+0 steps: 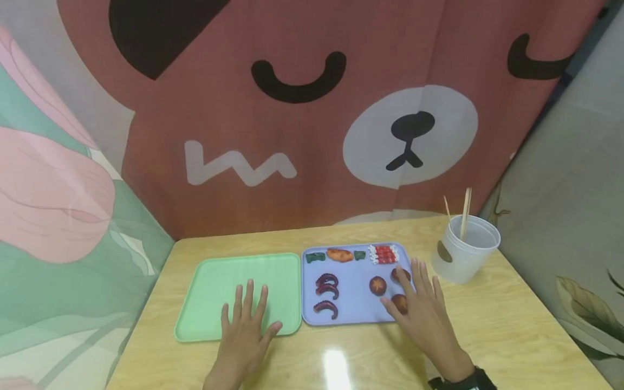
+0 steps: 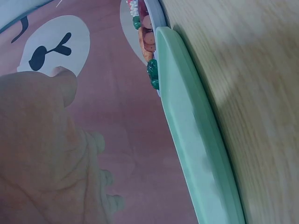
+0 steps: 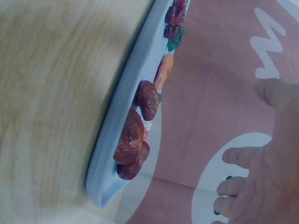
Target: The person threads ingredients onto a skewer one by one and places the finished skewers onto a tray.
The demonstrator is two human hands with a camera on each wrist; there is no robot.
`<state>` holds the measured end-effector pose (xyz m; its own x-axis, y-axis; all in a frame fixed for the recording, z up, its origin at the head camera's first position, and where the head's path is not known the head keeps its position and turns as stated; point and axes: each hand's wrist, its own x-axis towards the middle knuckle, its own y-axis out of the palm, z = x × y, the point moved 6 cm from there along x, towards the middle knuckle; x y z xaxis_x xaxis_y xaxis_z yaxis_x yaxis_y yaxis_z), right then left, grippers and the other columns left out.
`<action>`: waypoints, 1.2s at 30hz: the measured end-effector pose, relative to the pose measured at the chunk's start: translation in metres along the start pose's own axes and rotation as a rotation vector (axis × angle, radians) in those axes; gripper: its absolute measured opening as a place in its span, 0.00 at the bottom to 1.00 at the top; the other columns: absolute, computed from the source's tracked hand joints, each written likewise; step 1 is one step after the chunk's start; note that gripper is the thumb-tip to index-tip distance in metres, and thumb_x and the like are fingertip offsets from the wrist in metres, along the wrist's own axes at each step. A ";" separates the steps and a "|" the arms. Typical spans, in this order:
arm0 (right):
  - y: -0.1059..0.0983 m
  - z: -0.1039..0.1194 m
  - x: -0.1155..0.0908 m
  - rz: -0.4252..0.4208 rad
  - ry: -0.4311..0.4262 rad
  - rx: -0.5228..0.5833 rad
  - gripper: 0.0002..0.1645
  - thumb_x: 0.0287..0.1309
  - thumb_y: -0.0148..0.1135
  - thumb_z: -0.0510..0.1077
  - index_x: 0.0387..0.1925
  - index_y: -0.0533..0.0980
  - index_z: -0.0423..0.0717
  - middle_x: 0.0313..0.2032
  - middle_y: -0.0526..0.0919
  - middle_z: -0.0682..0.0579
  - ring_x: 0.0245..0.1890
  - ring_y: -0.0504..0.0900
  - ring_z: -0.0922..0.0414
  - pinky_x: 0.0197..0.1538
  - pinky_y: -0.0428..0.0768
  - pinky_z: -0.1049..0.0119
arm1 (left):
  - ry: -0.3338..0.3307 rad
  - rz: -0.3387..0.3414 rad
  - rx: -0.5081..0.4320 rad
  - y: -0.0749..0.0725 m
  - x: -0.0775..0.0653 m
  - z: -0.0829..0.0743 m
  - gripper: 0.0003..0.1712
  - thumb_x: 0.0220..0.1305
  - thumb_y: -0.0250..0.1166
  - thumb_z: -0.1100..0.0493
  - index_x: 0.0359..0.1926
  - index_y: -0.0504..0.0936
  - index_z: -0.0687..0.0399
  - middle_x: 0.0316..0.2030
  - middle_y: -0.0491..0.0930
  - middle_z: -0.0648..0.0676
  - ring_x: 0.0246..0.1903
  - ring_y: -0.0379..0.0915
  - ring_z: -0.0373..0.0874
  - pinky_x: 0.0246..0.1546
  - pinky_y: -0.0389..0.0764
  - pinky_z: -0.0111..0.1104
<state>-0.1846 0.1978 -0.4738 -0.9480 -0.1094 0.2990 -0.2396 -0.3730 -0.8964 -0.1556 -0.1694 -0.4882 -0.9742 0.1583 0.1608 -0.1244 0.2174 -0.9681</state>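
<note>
The fingers (image 1: 248, 300) of the left hand (image 1: 242, 336) were spread well apart, held above the near part of the green tray (image 1: 209, 292)! Those of the right hand (image 1: 425, 317) were parted too, held over the right side of the lilac tray (image 1: 348, 298), three brown mushrooms (image 1: 377, 285) being seen close by. Farther left there, curled dark-red pieces (image 1: 326, 310) were laid; along the far edge, green pieces (image 1: 316, 258), an orange piece (image 1: 339, 254) and red-and-white pieces (image 1: 383, 254) were lined up! Both trays were set side by side on the bench (image 1: 370, 352), with wooden sticks (image 1: 466, 208) propped in a white tub (image 1: 448, 265) to the right.
</note>
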 end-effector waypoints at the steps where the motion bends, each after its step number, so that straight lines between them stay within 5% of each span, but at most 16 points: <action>1: 0.000 0.000 0.001 -0.002 -0.001 0.001 0.49 0.68 0.59 0.66 0.76 0.62 0.39 0.78 0.50 0.29 0.79 0.48 0.31 0.81 0.43 0.32 | -0.003 0.002 -0.002 0.000 -0.001 0.000 0.45 0.73 0.55 0.34 0.81 0.54 0.48 0.82 0.44 0.63 0.80 0.40 0.67 0.73 0.52 0.73; 5: -0.009 -0.002 0.012 -0.079 -0.011 0.023 0.44 0.67 0.65 0.57 0.71 0.65 0.31 0.75 0.56 0.25 0.76 0.56 0.29 0.78 0.55 0.30 | -0.028 0.008 0.000 -0.001 -0.004 0.005 0.46 0.73 0.56 0.35 0.81 0.53 0.49 0.82 0.43 0.64 0.80 0.38 0.67 0.72 0.51 0.74; 9: -0.043 -0.016 0.040 -0.325 -0.012 0.092 0.29 0.61 0.71 0.40 0.58 0.72 0.26 0.59 0.73 0.25 0.60 0.72 0.30 0.61 0.75 0.32 | -0.051 0.001 0.000 -0.003 -0.009 0.010 0.47 0.72 0.58 0.36 0.81 0.52 0.50 0.82 0.43 0.64 0.80 0.38 0.68 0.72 0.51 0.75; 12: -0.073 -0.037 0.068 -0.448 0.017 0.137 0.23 0.60 0.69 0.33 0.53 0.73 0.25 0.49 0.75 0.27 0.50 0.75 0.31 0.51 0.79 0.34 | -0.052 -0.004 -0.010 -0.004 -0.010 0.012 0.47 0.73 0.58 0.37 0.81 0.51 0.50 0.82 0.42 0.64 0.80 0.38 0.69 0.71 0.51 0.75; 17: -0.100 -0.079 0.110 -0.392 0.131 0.127 0.24 0.66 0.65 0.36 0.55 0.72 0.21 0.47 0.74 0.24 0.47 0.75 0.29 0.43 0.78 0.34 | -0.043 0.010 -0.038 -0.005 -0.011 0.014 0.47 0.74 0.56 0.36 0.82 0.49 0.51 0.82 0.39 0.63 0.80 0.37 0.69 0.72 0.51 0.75; 22: -0.099 -0.107 0.124 -0.316 0.138 0.130 0.18 0.68 0.63 0.35 0.52 0.75 0.22 0.42 0.79 0.25 0.41 0.79 0.31 0.37 0.79 0.39 | -0.036 0.038 -0.011 -0.004 -0.013 0.014 0.47 0.74 0.56 0.36 0.81 0.49 0.53 0.82 0.42 0.65 0.79 0.40 0.71 0.71 0.54 0.76; 31: -0.093 -0.110 0.127 -0.397 0.102 0.128 0.09 0.66 0.60 0.29 0.44 0.77 0.23 0.39 0.80 0.26 0.37 0.80 0.32 0.36 0.78 0.39 | -0.037 0.110 -0.088 0.002 -0.015 0.009 0.46 0.76 0.55 0.39 0.82 0.47 0.54 0.81 0.43 0.66 0.79 0.41 0.69 0.70 0.54 0.76; 36: -0.125 -0.090 0.127 -0.527 0.096 0.155 0.10 0.67 0.62 0.32 0.45 0.78 0.25 0.39 0.82 0.28 0.38 0.81 0.34 0.38 0.74 0.55 | -0.006 0.030 -0.240 -0.006 -0.014 0.000 0.42 0.79 0.51 0.43 0.82 0.46 0.55 0.80 0.50 0.65 0.77 0.50 0.68 0.72 0.61 0.70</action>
<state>-0.2942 0.3138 -0.3531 -0.7251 0.2104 0.6557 -0.6593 -0.4869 -0.5729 -0.1414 -0.1733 -0.4849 -0.9780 0.1624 0.1309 -0.0479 0.4359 -0.8987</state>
